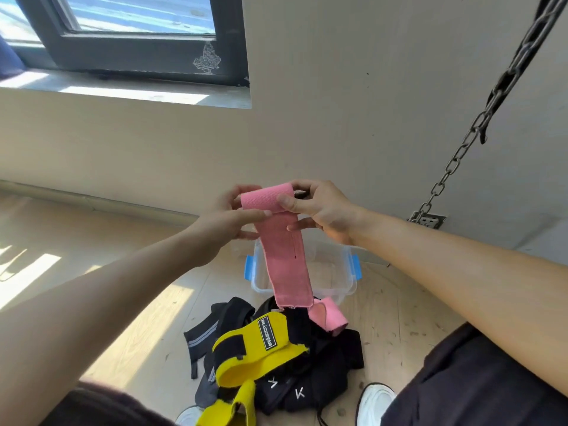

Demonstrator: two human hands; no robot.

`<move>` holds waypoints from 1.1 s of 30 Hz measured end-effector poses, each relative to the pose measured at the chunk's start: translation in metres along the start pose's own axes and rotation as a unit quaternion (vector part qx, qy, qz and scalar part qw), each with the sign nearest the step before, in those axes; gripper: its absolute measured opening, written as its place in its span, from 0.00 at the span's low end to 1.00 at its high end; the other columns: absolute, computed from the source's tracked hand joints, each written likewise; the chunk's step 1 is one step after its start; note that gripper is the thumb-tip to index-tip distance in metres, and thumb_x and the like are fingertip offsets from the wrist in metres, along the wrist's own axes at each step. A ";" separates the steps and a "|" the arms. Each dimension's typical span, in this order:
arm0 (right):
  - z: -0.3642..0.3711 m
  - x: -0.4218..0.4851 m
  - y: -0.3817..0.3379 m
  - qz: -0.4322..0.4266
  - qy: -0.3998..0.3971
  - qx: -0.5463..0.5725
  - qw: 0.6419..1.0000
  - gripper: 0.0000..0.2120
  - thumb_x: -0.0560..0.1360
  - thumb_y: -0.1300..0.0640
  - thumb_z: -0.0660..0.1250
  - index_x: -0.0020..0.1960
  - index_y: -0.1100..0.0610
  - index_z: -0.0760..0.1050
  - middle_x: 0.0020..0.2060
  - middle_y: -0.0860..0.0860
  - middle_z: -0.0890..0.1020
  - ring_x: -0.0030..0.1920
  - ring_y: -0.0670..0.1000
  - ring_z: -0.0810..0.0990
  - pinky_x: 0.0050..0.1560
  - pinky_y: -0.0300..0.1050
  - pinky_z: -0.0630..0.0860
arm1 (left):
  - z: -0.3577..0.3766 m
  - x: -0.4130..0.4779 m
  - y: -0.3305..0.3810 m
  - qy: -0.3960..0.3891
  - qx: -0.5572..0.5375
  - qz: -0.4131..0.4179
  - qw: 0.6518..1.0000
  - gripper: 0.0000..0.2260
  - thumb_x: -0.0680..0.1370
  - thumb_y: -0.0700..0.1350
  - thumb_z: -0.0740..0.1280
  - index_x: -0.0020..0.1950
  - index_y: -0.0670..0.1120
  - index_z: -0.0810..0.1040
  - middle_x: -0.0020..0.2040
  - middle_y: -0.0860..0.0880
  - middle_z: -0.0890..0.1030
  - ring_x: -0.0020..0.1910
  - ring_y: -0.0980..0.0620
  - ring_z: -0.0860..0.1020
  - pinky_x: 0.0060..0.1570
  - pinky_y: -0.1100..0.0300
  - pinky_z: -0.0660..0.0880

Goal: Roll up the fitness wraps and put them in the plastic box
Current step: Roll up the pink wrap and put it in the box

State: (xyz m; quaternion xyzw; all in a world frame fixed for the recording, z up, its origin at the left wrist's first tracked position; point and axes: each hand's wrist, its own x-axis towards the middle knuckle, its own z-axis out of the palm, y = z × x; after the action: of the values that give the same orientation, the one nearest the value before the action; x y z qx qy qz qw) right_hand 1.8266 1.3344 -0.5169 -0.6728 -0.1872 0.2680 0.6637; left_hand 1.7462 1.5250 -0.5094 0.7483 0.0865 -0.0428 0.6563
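Pink wrap (285,259) held up in the air over the floor, top end turned over into a started roll, the rest hanging straight down in front of the plastic box (349,282). Left hand (229,221) pinches the roll's left edge, thumb in front, fingers curled behind. Right hand (322,210) grips the right edge, thumb pressed on the front of the roll, fingers curled behind the strip. Box is clear, lidless, blue latches (356,267) on both sides, sitting on the wooden floor (399,318); cannot tell whether anything is inside. Pink loop (330,318) just below the strip's lower end; cannot tell if it is attached. Near the box, closer to the person, lies a pile: yellow wrap (242,361) on top of black wraps (325,358). White shoe (375,401) beside the pile. Chain (455,164) hangs at right against the wall.
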 end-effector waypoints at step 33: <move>-0.003 -0.010 -0.019 0.008 -0.005 0.005 1.000 0.13 0.77 0.53 0.71 0.60 0.56 0.80 0.48 0.51 0.83 0.47 0.49 0.83 0.30 0.41 0.79 | -0.009 -0.003 0.002 -0.109 0.004 -0.019 0.994 0.20 0.76 0.56 0.72 0.66 0.53 0.79 0.57 0.50 0.85 0.55 0.47 0.84 0.48 0.53 0.81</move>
State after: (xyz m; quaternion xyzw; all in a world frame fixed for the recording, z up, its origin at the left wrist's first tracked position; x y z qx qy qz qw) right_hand 1.8225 1.3272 -0.4969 -0.6694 -0.1842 0.2777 0.6640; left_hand 1.7435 1.5334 -0.5052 0.7403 0.0280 -0.1372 0.6576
